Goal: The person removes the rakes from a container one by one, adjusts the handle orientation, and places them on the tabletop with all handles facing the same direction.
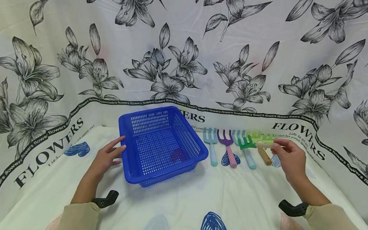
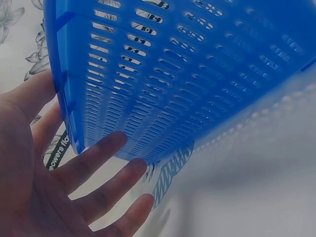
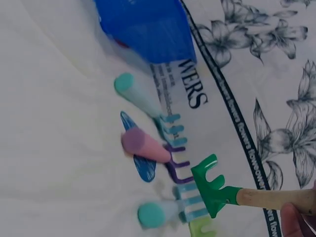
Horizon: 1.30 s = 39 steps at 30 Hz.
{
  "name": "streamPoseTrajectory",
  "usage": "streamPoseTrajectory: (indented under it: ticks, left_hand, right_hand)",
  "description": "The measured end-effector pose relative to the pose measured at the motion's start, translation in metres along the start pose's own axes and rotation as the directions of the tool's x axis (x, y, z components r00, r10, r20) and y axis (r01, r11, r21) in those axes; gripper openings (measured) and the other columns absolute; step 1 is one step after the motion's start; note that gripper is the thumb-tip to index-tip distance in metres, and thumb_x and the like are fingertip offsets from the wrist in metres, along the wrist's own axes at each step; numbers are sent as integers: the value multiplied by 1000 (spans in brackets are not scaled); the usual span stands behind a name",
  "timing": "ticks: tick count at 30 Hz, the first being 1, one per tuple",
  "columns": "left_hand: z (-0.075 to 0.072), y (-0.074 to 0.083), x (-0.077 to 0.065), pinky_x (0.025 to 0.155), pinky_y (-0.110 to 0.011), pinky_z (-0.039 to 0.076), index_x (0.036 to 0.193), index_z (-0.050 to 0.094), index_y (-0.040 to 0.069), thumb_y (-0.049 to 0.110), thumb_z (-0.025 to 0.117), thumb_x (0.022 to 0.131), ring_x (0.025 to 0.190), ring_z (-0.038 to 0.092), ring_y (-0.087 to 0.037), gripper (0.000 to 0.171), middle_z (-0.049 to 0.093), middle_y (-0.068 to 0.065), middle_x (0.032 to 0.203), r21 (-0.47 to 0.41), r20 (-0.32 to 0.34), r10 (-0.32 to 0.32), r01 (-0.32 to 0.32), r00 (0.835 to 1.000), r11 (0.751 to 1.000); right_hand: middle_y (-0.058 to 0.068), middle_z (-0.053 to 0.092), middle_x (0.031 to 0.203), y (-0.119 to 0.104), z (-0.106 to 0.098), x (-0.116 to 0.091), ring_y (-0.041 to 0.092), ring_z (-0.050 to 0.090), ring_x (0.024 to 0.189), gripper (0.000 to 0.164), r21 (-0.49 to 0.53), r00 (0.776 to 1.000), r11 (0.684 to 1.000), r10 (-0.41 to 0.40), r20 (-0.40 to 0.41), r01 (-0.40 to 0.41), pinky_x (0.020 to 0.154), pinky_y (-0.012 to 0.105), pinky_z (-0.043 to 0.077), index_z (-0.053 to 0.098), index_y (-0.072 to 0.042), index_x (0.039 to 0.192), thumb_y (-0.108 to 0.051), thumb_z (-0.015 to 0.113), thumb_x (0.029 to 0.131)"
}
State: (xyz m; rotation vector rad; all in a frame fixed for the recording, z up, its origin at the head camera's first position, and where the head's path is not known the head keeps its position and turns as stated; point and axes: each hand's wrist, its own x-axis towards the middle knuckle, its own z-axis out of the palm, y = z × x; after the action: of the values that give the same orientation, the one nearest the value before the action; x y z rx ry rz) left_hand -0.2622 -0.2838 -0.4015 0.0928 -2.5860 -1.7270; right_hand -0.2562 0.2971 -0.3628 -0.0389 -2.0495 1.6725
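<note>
My right hand (image 1: 291,157) pinches the pale wooden handle of a small hand rake (image 1: 248,142) with a green head. The rake is held sideways, its tines pointing left, above other rakes on the cloth. In the right wrist view, only fingertips (image 3: 291,222) show at the handle (image 3: 274,198). At the left, my left hand (image 1: 107,156) touches the rim of a blue plastic basket (image 1: 126,160). The left wrist view shows several straight, spread fingers (image 2: 106,197) beside its slotted wall (image 2: 163,74). A reddish patch (image 1: 178,154) shows at the basket's floor.
Right of the basket lie a light blue rake (image 1: 213,154), a purple rake with pink handle (image 1: 230,154) and another light blue rake (image 1: 248,158). Light green tines and a brown handle (image 1: 264,156) lie beyond. Flower-printed cloth (image 1: 185,80) hangs behind.
</note>
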Motion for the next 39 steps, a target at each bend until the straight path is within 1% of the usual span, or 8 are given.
streamPoseTrajectory:
  ticks: [6,9,13,16,20,28,35,39]
  left_hand:
    - [1,0,-1,98,-57,43,156,24,27,56,50,95,127,45,-46,72,35,-25,150,1,-1,-6,6,1000,1000]
    - [2,0,-2,98,-56,43,156,23,29,56,50,95,127,45,-45,72,34,-24,151,3,-4,-14,14,1000,1000]
    - [2,0,-3,98,-55,43,156,23,31,56,50,95,128,45,-45,71,33,-23,152,4,-4,-16,17,1000,1000]
    - [2,1,-3,98,-55,43,156,23,30,56,50,95,128,44,-45,71,32,-23,152,3,-4,-12,12,1000,1000]
    - [1,1,-2,98,-55,43,156,23,29,57,50,95,128,44,-46,73,33,-23,152,4,-4,-9,9,1000,1000]
    - [2,1,-2,98,-54,43,156,22,30,57,50,95,129,44,-46,72,32,-23,152,7,-2,-10,10,1000,1000]
    - [2,2,-2,98,-55,43,156,23,31,56,50,95,129,44,-45,71,30,-22,154,9,-3,-17,17,1000,1000]
    - [2,2,-1,98,-55,43,156,23,31,55,50,96,129,43,-45,71,29,-22,154,5,-3,-26,26,1000,1000]
  right_hand:
    - [-13,58,96,10,-19,9,-4,62,76,28,-254,998,967,15,-67,-32,58,12,50,64,-1,117,-19,62,96]
    - [-14,59,93,14,-27,13,-6,61,74,29,-267,994,962,35,-99,-61,55,11,48,64,-2,118,-21,61,97]
    - [-21,60,83,20,-39,19,-8,61,71,26,-285,988,955,46,-148,-87,59,8,45,65,-5,116,-22,62,97]
    - [-25,57,78,26,-46,24,-11,59,69,33,-360,984,928,35,-172,-96,57,11,43,64,-3,121,-25,60,97]
    - [-25,54,80,34,-54,30,-13,55,69,39,-436,977,890,48,-206,-136,52,16,42,61,-3,128,-30,57,99]
    - [-25,51,75,41,-63,39,-14,53,65,35,-406,943,883,108,-315,-237,49,13,43,62,-5,126,-26,57,98]
    - [-16,52,87,41,-65,41,-14,50,64,34,-375,915,884,124,-384,-278,49,11,41,62,-5,126,-21,54,97]
    - [-18,51,85,45,-68,44,-13,50,61,31,-344,896,886,153,-416,-311,48,12,41,64,-7,123,-21,55,96]
